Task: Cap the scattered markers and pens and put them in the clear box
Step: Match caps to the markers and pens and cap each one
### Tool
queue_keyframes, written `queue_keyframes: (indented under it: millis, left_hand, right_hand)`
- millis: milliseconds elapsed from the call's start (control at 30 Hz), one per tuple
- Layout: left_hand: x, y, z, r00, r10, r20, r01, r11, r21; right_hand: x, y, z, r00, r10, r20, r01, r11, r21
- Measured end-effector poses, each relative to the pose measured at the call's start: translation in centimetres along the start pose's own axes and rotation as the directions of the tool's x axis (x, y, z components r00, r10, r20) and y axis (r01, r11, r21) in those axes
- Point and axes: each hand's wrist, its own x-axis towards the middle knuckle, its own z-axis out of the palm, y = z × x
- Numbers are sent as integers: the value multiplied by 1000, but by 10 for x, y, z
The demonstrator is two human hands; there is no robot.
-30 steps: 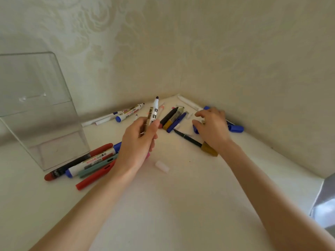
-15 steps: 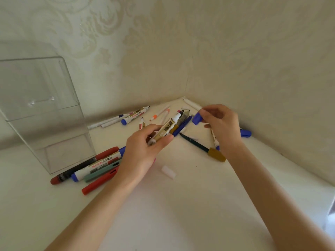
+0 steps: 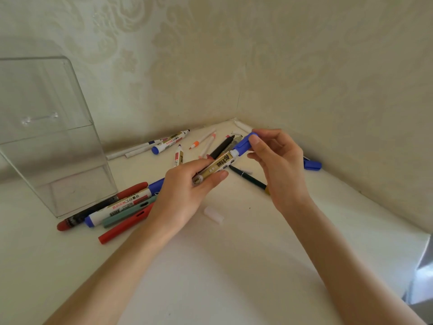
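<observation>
Pinching a blue cap (image 3: 243,144), the right hand (image 3: 278,165) seats it on a whiteboard marker (image 3: 216,166) gripped by the left hand (image 3: 185,193); push straight along the barrel until snug. Clear box (image 3: 77,137) stands left, apparently empty.

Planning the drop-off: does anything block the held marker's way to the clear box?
Nothing visible does. The left hand holds the marker above the table; the clear box stands leftward, pens lying only at its base.
</observation>
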Motion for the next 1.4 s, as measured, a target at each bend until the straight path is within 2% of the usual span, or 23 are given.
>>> queue_keyframes:
  millis: [300,400,467,633,767,967,1133,1233,1300,1400]
  left_hand:
    - [-3,4,-2,999,36,37,-34,999,-41]
    - [-3,5,-1,998,51,23,-50,998,-46]
    - [-3,5,-1,999,52,8,-51,998,-47]
    - [-4,3,-2,999,42,-4,-42,998,-51]
    - [-7,3,-1,997,75,-22,-75,997,-14]
    - [-9,1,2,999,17,29,-14,995,-103]
    - [-7,-3,2,984,-129,125,165,923,-347]
    - [-5,-2,3,964,-212,161,250,928,-276]
    - [-11,2,2,965,-228,133,246,959,-142]
    - [-39,9,-7,979,-197,51,200,979,-43]
  right_hand:
    - [2,1,-3,997,-62,35,61,998,27]
    - [5,-3,-8,998,-57,-10,58,983,175]
    - [4,-3,-9,999,-39,11,36,977,210]
    - [-1,5,-2,994,-63,87,60,997,37]
    - [-5,10,0,996,-62,71,62,998,4]
    - [-11,10,9,999,-46,6,46,999,28]
    - [-11,10,10,998,-56,-7,56,998,29]
    - [-11,13,7,999,-35,32,38,994,-101]
    - [-9,13,4,997,-9,81,29,969,-243]
    - [-7,6,1,991,-9,130,60,916,-397]
